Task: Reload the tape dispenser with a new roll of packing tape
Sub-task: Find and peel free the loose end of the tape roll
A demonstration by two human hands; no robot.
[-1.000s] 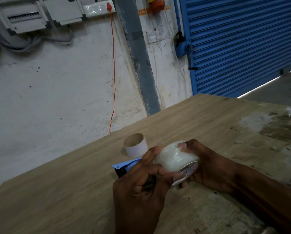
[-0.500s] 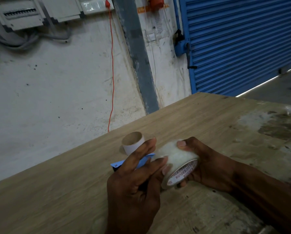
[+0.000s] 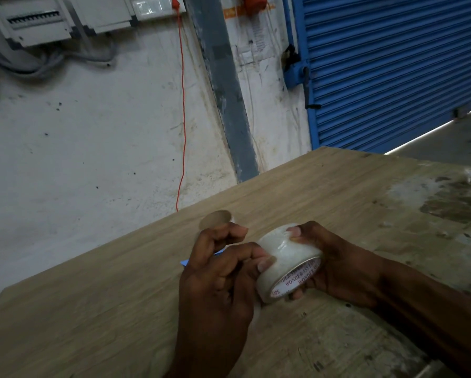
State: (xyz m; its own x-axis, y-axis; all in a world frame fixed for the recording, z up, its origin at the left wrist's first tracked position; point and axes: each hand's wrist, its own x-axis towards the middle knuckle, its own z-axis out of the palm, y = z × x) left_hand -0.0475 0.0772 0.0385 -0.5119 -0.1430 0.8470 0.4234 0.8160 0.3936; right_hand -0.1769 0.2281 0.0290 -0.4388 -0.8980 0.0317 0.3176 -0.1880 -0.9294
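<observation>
A new roll of clear packing tape [image 3: 286, 257], its core printed with red letters, is held above the wooden table [image 3: 92, 309]. My right hand [image 3: 335, 263] grips it from the right, thumb on the top. My left hand [image 3: 218, 282] has its fingers curled, thumb pressed against the roll's left face. The blue tape dispenser [image 3: 186, 261] lies on the table behind my left hand; only a small blue tip shows. An empty cardboard core [image 3: 215, 218] stands just beyond my left fingers.
The table's far edge runs diagonally in front of a white wall with a hanging red cord [image 3: 183, 110]. A blue roller shutter [image 3: 392, 64] is at the back right. The table's right part [image 3: 441, 197] is stained and worn.
My left fingers have gone from stretched over the dispenser to curled, and the thumb now presses on the roll. The roll has tilted, showing more of its printed core.
</observation>
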